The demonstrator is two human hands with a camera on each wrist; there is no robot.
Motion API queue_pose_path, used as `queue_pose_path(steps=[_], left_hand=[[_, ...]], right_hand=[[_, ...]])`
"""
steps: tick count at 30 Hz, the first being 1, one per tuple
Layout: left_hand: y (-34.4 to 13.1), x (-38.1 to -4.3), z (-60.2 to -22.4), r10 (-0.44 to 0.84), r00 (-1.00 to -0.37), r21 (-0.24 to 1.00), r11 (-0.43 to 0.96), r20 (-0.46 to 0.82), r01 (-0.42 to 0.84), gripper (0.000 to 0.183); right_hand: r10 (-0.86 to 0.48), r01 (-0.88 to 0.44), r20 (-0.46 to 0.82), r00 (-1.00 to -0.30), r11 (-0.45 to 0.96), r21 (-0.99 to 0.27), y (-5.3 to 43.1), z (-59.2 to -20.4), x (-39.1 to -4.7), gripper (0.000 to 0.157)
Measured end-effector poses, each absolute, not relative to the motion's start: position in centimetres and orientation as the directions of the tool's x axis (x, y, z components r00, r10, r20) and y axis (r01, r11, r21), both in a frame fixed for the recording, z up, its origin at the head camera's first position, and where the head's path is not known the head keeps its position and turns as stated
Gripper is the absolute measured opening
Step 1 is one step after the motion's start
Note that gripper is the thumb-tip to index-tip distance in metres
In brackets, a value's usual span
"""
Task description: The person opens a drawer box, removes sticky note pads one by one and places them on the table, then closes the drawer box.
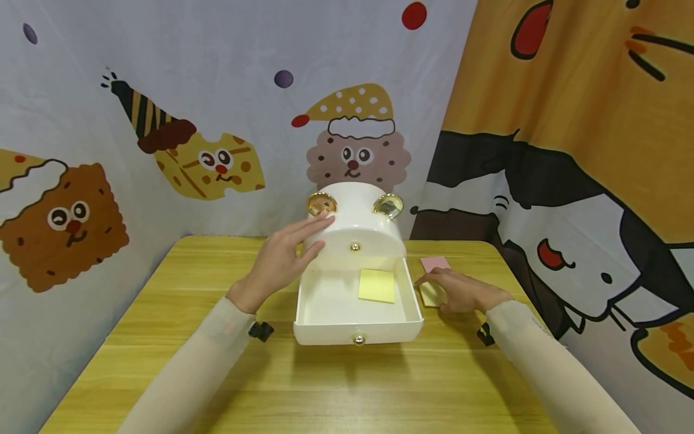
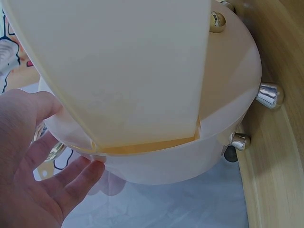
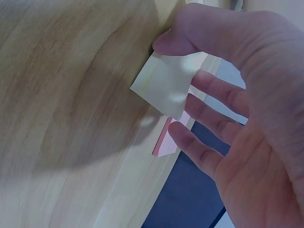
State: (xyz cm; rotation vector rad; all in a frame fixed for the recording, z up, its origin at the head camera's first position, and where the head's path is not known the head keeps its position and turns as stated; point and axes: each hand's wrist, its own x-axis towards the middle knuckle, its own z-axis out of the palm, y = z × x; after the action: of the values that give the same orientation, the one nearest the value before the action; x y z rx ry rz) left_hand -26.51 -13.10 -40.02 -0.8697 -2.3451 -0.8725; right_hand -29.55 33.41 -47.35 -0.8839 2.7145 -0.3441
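Pinching hand: the pale yellow pad (image 3: 166,83) is held by the right hand (image 1: 461,290) right now, its edges clamped between thumb and fingertips, gaps seen between the fingers.
Pale pad's place: it is caught just right of the drawer (image 1: 325,334), at the wooden table (image 1: 347,398); whether it is fully lifted cannot be told.
Pink pad (image 1: 435,263): seen just behind the pale one, its near edge covered by the right hand in the head view.
Cabinet: the white cabinet (image 1: 355,211) is touched on its left side by the left hand (image 1: 276,256), near the left gold ear (image 1: 322,204); fingers are extended, the thumb held apart from them.
Drawer: slid well out towards the person, a round knob (image 1: 359,340) mounted on its front.
Yellow pad (image 1: 376,286): laid inside the drawer, right of the middle and nearer the back.
Backdrop: a printed cloth (image 1: 217,60) with cartoon faces is hung behind it all.
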Motion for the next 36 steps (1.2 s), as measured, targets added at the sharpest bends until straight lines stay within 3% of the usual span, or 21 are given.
queue_pose_path(steps=[25,36], left_hand=[[-13.04,-26.51,-39.98,0.392,-0.677,0.391,0.594,0.623,0.703,0.053],[-12.98,-26.51,-39.95,0.392,-0.672,0.387,0.592,0.628,0.707,0.053]], right_hand=[[-0.652,-0.599,-0.136,-0.746,0.745,-0.293,33.74,-47.18,-29.77,0.07],[-0.638,-0.575,-0.105,-0.763,0.744,-0.342,33.73,-46.83,-29.73,0.067]])
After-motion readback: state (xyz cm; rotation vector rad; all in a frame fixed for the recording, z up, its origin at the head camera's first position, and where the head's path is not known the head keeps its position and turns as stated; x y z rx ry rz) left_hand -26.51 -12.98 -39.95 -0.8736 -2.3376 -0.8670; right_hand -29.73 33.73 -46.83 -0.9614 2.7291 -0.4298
